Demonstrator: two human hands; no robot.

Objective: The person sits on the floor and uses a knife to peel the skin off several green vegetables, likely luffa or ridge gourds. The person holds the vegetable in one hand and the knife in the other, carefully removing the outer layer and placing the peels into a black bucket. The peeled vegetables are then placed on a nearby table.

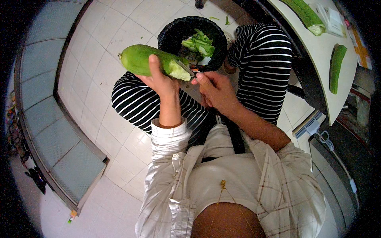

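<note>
A smooth green gourd rests in my left hand, with the thumb over its top and the fingers underneath. Its stem end points left, and a pale, peeled patch shows at the right end. My right hand grips a small bladed kitchen tool, whose metal blade lies against that patch. Whether it is a knife or a peeler I cannot tell, since the fingers cover its handle. Just beyond both hands stands a bin lined with a black bag. Green peelings lie inside it.
A white table curves along the right, bearing a long ridged gourd, a shorter green one and a clear plastic package. Below it is a sponge mop. Framed panels border the tiled floor at left.
</note>
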